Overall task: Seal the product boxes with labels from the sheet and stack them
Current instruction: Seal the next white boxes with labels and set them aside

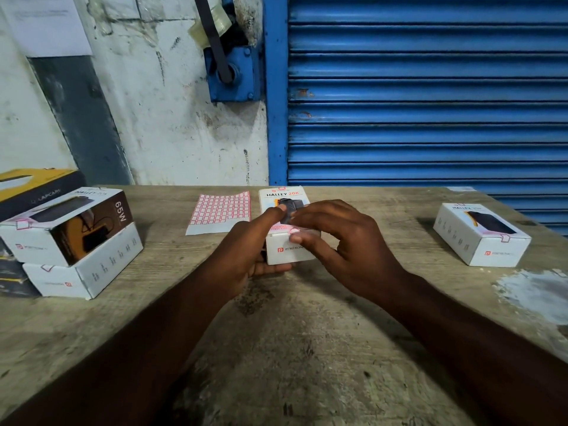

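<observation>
A white product box (284, 250) marked HALLEY 20K lies at the table's centre. My left hand (249, 244) grips its left side from below, thumb on the top face. My right hand (344, 238) reaches over it, thumb pressing a pink-edged label (295, 231) onto the near top edge. The label sheet (219, 213), a grid of pink-bordered labels, lies flat just left of the box. Two white boxes (70, 241) are stacked at the left, each with a label on its flap. One more box (481, 233) sits at the right with a label on its edge.
A yellow and black carton (33, 187) stands behind the left stack at the table's edge. The worn wooden table (292, 333) meets a stained white wall (172, 118) and a blue roller shutter (427, 87) at the back.
</observation>
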A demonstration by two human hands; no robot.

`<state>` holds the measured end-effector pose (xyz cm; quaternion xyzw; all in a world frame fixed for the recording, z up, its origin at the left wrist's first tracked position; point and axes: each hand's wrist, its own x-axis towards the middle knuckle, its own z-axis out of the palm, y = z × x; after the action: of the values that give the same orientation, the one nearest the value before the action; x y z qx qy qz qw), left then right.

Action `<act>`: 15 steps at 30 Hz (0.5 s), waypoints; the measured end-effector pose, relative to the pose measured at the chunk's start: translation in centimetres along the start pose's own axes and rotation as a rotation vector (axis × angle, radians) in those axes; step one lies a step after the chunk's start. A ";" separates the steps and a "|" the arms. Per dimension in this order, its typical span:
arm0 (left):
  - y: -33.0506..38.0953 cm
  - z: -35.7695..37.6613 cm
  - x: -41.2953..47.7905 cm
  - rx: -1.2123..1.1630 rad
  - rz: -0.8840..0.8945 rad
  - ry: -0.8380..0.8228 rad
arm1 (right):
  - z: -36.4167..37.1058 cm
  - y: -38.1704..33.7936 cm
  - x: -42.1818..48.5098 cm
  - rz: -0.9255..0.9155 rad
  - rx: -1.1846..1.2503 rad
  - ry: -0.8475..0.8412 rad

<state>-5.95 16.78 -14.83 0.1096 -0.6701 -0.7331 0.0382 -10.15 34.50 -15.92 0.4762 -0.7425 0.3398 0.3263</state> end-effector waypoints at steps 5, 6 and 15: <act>0.1 -0.1 0.1 -0.007 -0.035 -0.014 | 0.2 0.2 -0.1 -0.004 -0.047 0.010; 0.1 -0.1 0.1 -0.007 -0.043 -0.015 | 0.1 0.3 -0.2 -0.009 -0.040 0.024; 0.2 0.1 -0.2 -0.026 -0.056 -0.044 | 0.1 0.5 -0.4 -0.078 -0.110 0.061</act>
<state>-5.76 16.90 -14.60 0.1117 -0.6577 -0.7450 0.0043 -10.52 34.73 -16.39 0.4756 -0.7305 0.2999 0.3876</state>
